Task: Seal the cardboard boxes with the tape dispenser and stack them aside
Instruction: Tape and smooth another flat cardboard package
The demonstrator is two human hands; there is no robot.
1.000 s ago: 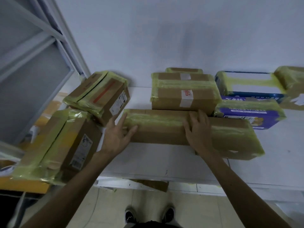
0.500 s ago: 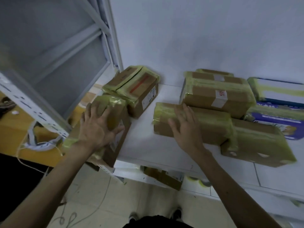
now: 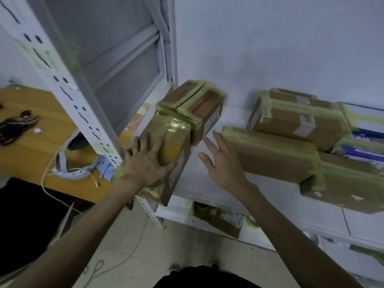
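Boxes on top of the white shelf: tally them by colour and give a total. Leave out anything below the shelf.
Brown cardboard boxes: 7 (the rear-left pair, split by a dark seam, counted as two)
Blue-and-white printed box: 1
Purple printed box: 1
Total: 9

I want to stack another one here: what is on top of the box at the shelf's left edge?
The left hand lies flat on the box, fingers spread. Its top carries yellow tape. The part under the palm is covered and cannot be seen.
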